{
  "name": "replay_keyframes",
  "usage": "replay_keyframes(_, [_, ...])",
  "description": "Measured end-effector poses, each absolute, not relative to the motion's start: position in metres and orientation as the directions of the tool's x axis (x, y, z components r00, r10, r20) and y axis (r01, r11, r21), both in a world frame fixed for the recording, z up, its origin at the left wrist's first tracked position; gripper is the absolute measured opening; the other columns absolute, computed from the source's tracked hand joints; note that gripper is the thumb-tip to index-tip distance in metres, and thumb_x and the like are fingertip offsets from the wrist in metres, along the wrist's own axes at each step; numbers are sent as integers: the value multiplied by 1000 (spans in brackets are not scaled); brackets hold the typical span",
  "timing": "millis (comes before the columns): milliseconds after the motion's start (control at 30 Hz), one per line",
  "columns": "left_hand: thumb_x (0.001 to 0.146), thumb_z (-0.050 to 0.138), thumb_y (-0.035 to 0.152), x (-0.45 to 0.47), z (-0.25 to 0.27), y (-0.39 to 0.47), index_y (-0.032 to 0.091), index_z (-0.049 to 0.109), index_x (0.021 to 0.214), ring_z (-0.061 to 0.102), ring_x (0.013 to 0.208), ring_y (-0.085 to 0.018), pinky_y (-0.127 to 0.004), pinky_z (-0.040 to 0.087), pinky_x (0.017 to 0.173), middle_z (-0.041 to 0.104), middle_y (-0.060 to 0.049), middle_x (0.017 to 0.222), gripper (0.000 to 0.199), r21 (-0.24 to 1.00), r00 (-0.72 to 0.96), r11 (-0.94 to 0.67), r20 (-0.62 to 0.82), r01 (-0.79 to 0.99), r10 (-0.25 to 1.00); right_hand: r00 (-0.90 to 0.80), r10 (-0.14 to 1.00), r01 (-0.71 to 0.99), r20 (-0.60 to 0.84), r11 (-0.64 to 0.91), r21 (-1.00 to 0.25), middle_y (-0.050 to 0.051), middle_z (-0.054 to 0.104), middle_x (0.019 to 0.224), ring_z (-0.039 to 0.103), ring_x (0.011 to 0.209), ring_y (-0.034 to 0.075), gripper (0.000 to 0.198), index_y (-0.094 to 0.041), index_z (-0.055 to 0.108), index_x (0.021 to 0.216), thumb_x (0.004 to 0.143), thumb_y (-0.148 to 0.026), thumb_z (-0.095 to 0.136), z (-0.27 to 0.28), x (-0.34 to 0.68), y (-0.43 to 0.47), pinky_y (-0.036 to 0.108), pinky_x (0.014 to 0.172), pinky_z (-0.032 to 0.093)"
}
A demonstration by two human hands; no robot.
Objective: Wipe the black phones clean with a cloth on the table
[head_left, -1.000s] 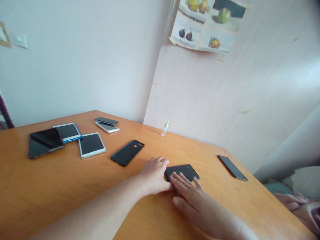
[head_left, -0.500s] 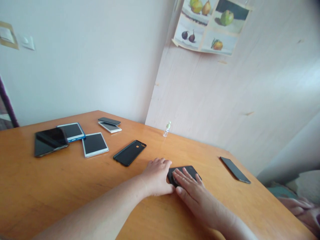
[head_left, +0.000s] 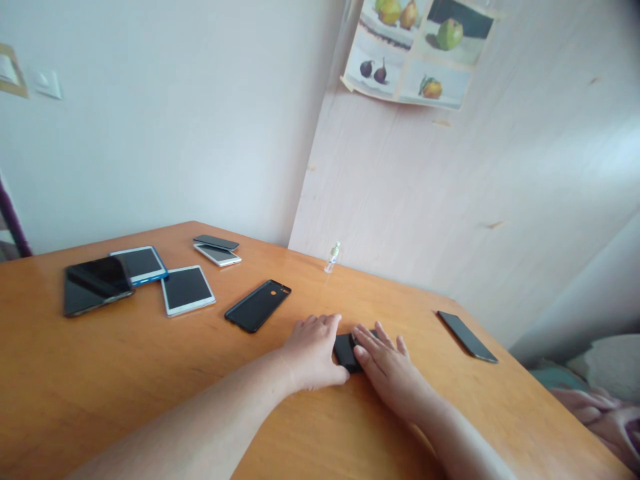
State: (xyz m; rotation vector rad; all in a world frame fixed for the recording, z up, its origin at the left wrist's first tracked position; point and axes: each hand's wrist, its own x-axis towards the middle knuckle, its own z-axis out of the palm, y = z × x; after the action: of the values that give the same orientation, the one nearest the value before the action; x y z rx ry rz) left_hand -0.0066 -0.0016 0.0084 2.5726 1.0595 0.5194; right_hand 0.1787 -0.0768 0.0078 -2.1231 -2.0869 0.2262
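the black phone (head_left: pixel 345 353) lies flat on the table (head_left: pixel 300 433), between the two hands. the left hand (head_left: pixel 314 352) is at its left end, thumb and fingers apart around the corners; whether they clamp it, one cannot tell. the right hand (head_left: pixel 391 377) lies over the right part of the phone, fingers straight and slightly spread, gripping nothing visible; what is under the fingertips is hard to make out. the empty case (head_left: pixel 253 310) sits just beyond the left hand, the small bottle (head_left: pixel 332 259) stands upright farther back, and the dark phone (head_left: pixel 466 337) lies well apart at the right.
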Motion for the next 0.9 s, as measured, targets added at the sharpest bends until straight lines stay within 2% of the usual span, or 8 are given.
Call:
replay_keyframes(100, [67,62,41,-6,9,-2,14,34,140,53,118,-36,-48,43,98,58,-17,129,83,430,654,-670,212,605,726,-197,980,934,5,189,-305,0,29,156,10,147,30,55,-32,32,149,100,-53,19,16,154,-82,63,115,4])
replay_keyframes(167, [66,61,40,-6,10,-2,13,32,143,53,119,-36,-48,43,97,58,-17,130,86,433,651,-665,206,609,730,-213,977,928,7,204,-311,0,29,156,11,147,30,55,-33,32,149,100,-53,19,17,152,-81,63,114,3])
replay_keyframes(367, [60,68,45,-8,12,-1,13,31,144,51,121,-37,-45,42,99,57,-17,131,97,417,660,-663,177,622,730,204,979,968,22,-198,-153,1,34,154,13,146,33,56,-28,39,146,100,-51,19,1,200,-67,73,108,7])
replay_keyframes(467, [61,68,46,-8,11,0,15,33,143,52,121,-35,-43,42,98,57,-16,132,94,409,667,-672,181,618,723,283,959,953,28,-277,-126,3,34,154,12,146,34,56,-25,40,146,100,-50,20,-1,211,-69,74,107,9])
replay_keyframes(600, [61,69,46,-7,9,1,16,39,139,53,119,-35,-45,42,99,58,-16,130,89,410,658,-672,199,617,726,39,999,979,11,-36,-203,1,33,155,13,147,28,54,-28,37,148,101,-49,19,9,183,-82,64,114,8])
replay_keyframes(733, [65,66,47,-7,7,2,14,44,134,54,118,-35,-45,43,99,59,-17,127,79,414,672,-694,226,589,705,-225,974,937,-12,213,-278,-1,29,156,14,147,23,53,-33,33,149,101,-50,16,21,153,-94,59,116,7])
replay_keyframes(800, [64,66,46,-8,6,3,14,46,132,54,116,-35,-45,44,98,60,-16,125,78,412,676,-698,226,587,702,-179,984,955,-17,170,-244,-1,30,156,15,147,25,53,-32,33,149,101,-49,18,20,158,-93,62,115,6])
replay_keyframes(900, [62,68,45,-8,8,2,15,47,131,55,115,-35,-46,44,97,61,-15,123,78,404,678,-694,211,595,704,85,996,988,-2,-85,-130,3,31,155,15,146,31,53,-26,36,148,100,-45,23,11,184,-84,70,110,7])
